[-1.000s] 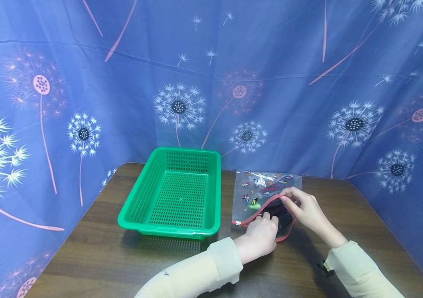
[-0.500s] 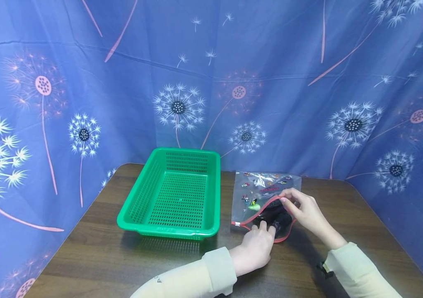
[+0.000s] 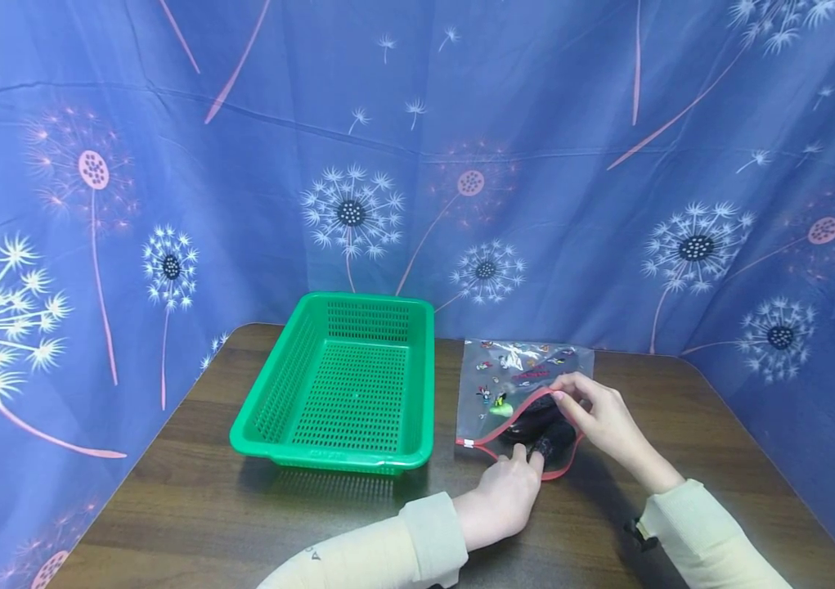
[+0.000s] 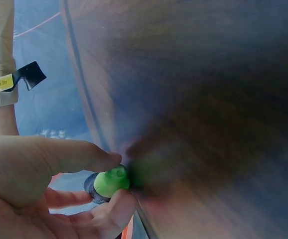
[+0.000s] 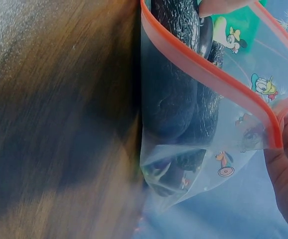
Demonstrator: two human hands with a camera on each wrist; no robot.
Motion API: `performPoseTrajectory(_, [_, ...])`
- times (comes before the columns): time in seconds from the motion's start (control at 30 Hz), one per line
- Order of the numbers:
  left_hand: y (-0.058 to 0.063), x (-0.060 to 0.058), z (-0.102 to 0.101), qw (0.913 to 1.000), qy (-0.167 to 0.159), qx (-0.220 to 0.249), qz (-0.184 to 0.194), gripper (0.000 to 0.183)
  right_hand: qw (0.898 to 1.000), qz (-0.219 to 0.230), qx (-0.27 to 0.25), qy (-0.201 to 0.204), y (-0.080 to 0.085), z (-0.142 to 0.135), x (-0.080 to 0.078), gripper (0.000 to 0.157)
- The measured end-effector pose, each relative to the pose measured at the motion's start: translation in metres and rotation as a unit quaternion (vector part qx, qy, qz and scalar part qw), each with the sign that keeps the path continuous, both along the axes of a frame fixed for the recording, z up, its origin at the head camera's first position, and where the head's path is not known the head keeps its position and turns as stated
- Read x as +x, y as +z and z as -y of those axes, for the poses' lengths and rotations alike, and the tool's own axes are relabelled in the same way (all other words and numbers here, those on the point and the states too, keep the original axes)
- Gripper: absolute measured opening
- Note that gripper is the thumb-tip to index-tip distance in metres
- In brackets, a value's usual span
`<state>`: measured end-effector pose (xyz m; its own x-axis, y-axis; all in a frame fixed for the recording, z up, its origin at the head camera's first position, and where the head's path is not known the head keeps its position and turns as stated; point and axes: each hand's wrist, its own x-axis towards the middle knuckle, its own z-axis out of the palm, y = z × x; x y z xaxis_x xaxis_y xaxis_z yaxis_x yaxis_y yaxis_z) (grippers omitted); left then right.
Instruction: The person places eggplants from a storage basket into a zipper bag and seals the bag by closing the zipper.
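A clear zip bag [image 3: 478,409] with red edging and cartoon prints lies on the table, its mouth spread toward me. Several dark, long items, some shiny and some wrinkled [image 5: 176,99], are inside it; one glossy item [image 3: 530,427] looks like an eggplant. At the bag's mouth, my left hand [image 3: 501,501] pinches the green end of a dark eggplant [image 4: 111,183] between thumb and fingers; the rest of it is hidden. My right hand [image 3: 603,417] pinches the upper red rim of the bag and holds it raised.
A green perforated basket [image 3: 424,384] with nothing visible in it stands left of the bag. The brown wooden table [image 3: 189,458] reaches back to a blue dandelion-print cloth [image 3: 240,204] that hangs behind and at the sides.
My left hand has drawn back a little toward me from inside the bag's mouth, and more of the dark contents shows. The right hand stays on the rim.
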<state>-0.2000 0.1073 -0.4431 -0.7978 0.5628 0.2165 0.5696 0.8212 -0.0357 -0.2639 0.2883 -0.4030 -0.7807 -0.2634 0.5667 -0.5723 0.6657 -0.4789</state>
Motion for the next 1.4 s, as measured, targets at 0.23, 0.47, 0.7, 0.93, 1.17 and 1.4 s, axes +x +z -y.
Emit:
performPoseTrajectory(0.23, [0.001, 0.000, 0.001, 0.9999, 0.000, 0.012, -0.008, 0.034, 1.000, 0.002, 0.003, -0.005, 0.000, 0.000, 0.001, 0.014])
performPoseTrajectory(0.47, [0.009, -0.001, 0.000, 0.9998, -0.006, 0.009, 0.017, 0.030, 1.000, 0.002, 0.011, -0.011, -0.001, 0.000, 0.001, 0.013])
performPoseTrajectory(0.7, [0.013, -0.004, -0.003, 0.9995, -0.014, 0.014, 0.025, 0.029, 1.000, -0.006, 0.014, -0.007, 0.000, 0.000, 0.001, 0.014])
performPoseTrajectory(0.93, [0.018, -0.006, -0.006, 0.9995, -0.023, 0.015, 0.018, 0.033, 1.000, -0.014, 0.016, -0.005, 0.000, 0.000, 0.000, 0.015])
performPoseTrajectory(1.17, [0.023, -0.008, -0.009, 0.9995, -0.026, 0.021, -0.002, 0.032, 1.000, -0.024, 0.015, 0.000, 0.001, -0.001, 0.000, 0.016])
performPoseTrajectory(1.4, [0.025, -0.011, -0.014, 0.9995, -0.021, 0.020, -0.012, 0.030, 1.000, -0.022, 0.008, 0.006, 0.003, -0.001, 0.000, 0.016])
